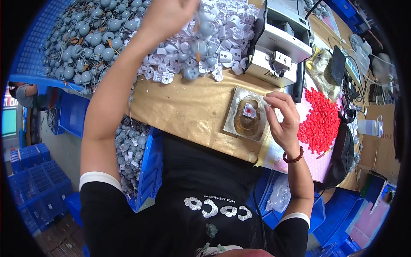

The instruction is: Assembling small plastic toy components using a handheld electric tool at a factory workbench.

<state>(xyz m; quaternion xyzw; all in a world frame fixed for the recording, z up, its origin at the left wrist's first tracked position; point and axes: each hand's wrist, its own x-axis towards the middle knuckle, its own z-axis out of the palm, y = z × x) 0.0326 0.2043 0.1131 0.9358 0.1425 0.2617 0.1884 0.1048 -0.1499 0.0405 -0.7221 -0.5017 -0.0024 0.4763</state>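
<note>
Clock: read with my chest at 6 and the middle of the view as the hub.
Tabletop: a golden-brown covering (171, 103), creased and patched, its near edge running down toward 4 o'clock.
Plate: a square metal block (231, 124) near the hub toward 2, its hollow brown-stained.
Piece: a white part (252, 114) with a small red piece (248, 111) on it, lying in that hollow.
My right hand (283, 120): at 3, just beside the block's right edge; thumb and forefinger bent, tips a little apart, nothing visible between them.
My left hand (169, 17): between 11 and 12, cut by the upper edge; I cannot tell whether its fingers grip anything. Blurred grey balls show just beside it.
Heaps: grey balls with wires (85, 47) in a blue basket (25, 64) at 10; white parts (227, 32) at 12; red pieces (319, 122) on a pink sheet (323, 165) at 3.
Machine: a white box-like unit (274, 45) between 1 and 2.
Right rim: a black pouch (342, 158) toward 4, a pale cup (369, 127) by cardboard (381, 147) at 3.
Below the table: a filled blue bin (147, 171) at 8; a clear bag (279, 196) between 4 and 5.
Room: stacked blue crates (38, 188) at 8 and another person (28, 96) at 9.
</note>
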